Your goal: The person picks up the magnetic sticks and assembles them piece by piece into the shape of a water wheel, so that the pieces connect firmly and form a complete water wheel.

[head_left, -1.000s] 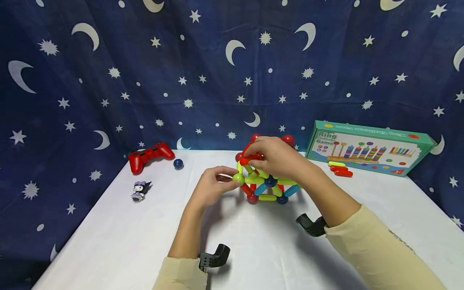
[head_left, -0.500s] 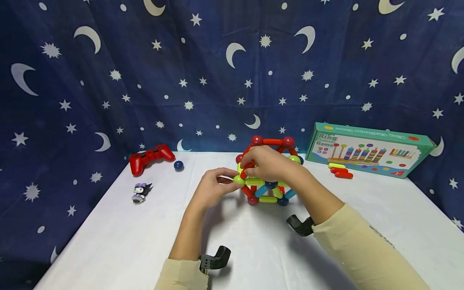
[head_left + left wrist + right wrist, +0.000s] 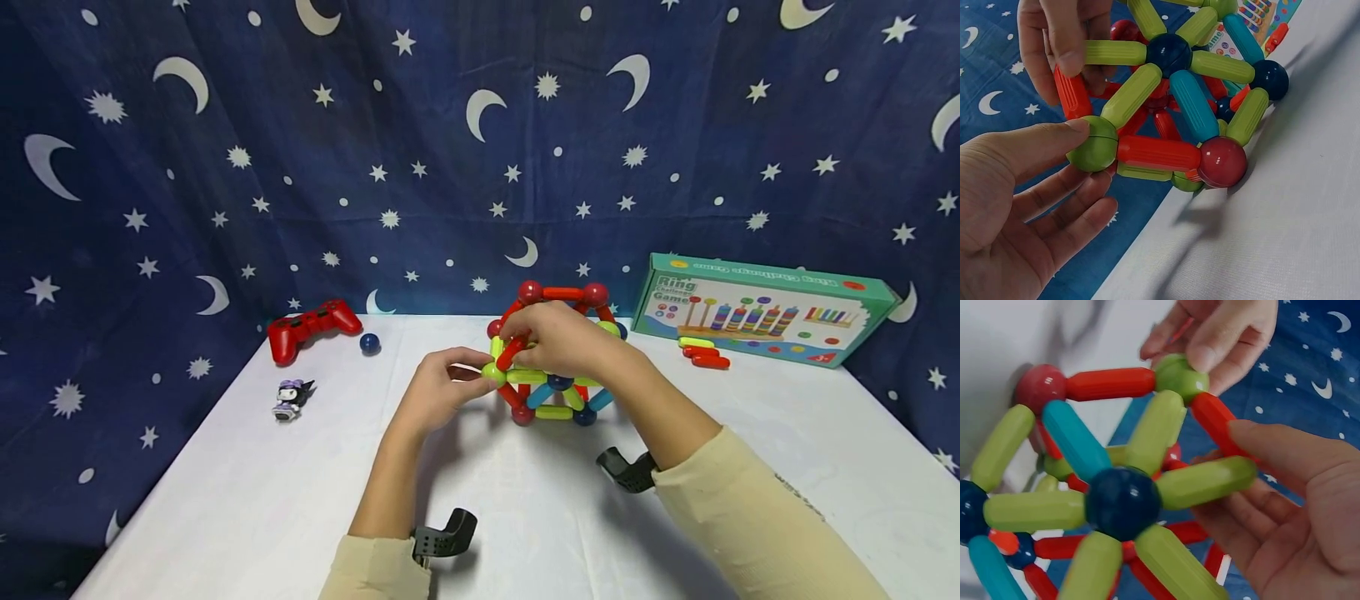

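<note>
A framework of coloured balls and ridged rods (image 3: pixel 555 412) stands on the white table. At its left side my left hand (image 3: pixel 437 390) pinches a green ball (image 3: pixel 1094 147) between thumb and fingers. A red rod (image 3: pixel 1215 420) is pinched by my right hand (image 3: pixel 564 340), its lower end against that green ball. Beside this rod, in the right wrist view, a yellow-green rod (image 3: pixel 1207 482) juts from a dark blue ball (image 3: pixel 1124 503), its outer end near the right fingers. The right hand covers part of the framework's middle in the head view.
Behind to the right stands a Ring Challenge Game box (image 3: pixel 765 308), with loose red rods (image 3: pixel 706 357) and a yellow-green rod (image 3: pixel 696 342) before it. A red game controller (image 3: pixel 313 329), a dark blue ball (image 3: pixel 369 343) and a small figurine (image 3: pixel 290 400) sit at left. A starry curtain (image 3: pixel 420 167) hangs behind.
My right hand has come down with the red rod, which has turned from nearly level to slanting down onto the green ball. The left hand keeps its hold on the ball.
</note>
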`<state>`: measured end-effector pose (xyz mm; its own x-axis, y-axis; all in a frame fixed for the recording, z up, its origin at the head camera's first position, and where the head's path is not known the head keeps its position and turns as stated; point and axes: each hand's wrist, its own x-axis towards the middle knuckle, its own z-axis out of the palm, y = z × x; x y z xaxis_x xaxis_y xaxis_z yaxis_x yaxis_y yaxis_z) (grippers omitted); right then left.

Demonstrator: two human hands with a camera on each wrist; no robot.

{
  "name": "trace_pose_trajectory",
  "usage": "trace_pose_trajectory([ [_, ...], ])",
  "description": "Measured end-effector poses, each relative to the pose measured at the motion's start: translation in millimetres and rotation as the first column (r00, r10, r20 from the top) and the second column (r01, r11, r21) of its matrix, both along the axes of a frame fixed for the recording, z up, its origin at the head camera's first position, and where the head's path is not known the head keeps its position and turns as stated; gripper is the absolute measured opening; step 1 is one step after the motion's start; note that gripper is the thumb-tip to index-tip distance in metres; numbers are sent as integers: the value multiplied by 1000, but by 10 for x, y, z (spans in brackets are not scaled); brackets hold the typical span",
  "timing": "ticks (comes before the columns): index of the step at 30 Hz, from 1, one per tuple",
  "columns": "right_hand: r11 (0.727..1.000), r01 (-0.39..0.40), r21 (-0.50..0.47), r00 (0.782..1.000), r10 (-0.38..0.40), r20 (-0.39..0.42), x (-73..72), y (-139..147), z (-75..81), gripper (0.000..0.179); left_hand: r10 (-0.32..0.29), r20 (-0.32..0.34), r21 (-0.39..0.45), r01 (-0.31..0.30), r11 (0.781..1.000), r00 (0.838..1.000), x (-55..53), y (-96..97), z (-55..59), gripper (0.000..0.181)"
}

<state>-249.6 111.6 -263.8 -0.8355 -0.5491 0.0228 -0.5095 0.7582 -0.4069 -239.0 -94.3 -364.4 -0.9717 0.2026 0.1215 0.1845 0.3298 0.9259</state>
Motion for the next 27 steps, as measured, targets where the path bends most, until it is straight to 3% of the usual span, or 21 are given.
trace_pose_trajectory([
  [5,997,31,74,999,-30,-15,45,49,59,50,-4,-1,5,4,1000,1000,-10,7,10,27],
  [20,993,43,107,997,-35,-69,53,59,22,46,4,-3,4,-4,1000,1000,-9,-15,-9,27],
  [27,993,58,99,995,-49,-87,100,76,65,51,-61,0,-10,61,998,998,-50,-116,7,31],
])
